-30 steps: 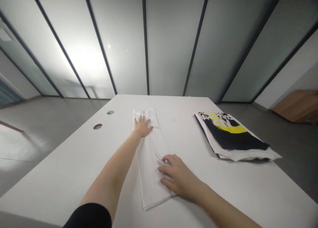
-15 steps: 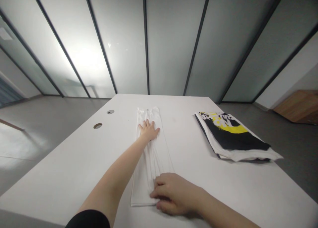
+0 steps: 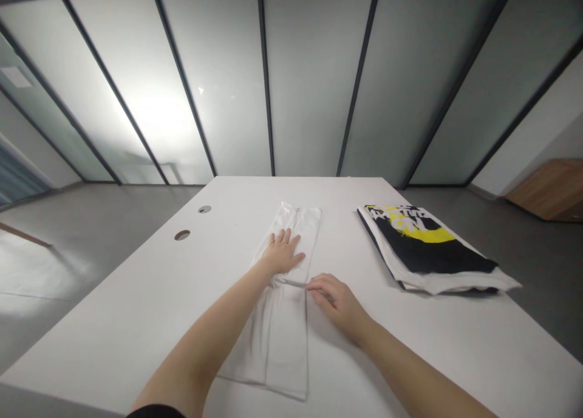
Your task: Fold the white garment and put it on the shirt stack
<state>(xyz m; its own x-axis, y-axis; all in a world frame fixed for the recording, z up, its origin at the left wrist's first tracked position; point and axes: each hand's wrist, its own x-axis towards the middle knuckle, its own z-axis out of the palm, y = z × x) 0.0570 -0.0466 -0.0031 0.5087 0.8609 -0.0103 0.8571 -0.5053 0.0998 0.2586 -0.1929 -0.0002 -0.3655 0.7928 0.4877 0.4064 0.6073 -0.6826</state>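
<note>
A white T-shirt (image 3: 286,339), folded into a long narrow strip, lies on the white table, bent slightly at its middle with creases there. My left hand (image 3: 283,252) presses flat on its far half, fingers spread. At the right edge, near that bend, the fingertips of my right hand (image 3: 334,302) pinch the cloth. The near end of the strip lies flat toward me, partly covered by my left forearm.
A stack of folded shirts (image 3: 423,242), black, white and yellow on top, sits at the table's right side. Two round holes (image 3: 182,235) pierce the white table (image 3: 150,296) at left. Frosted glass panels (image 3: 310,78) stand beyond the far edge.
My right hand has moved from the near end up to the middle of the right edge. The shirt's far end has swung right and its near end left; my left hand shifted slightly right.
</note>
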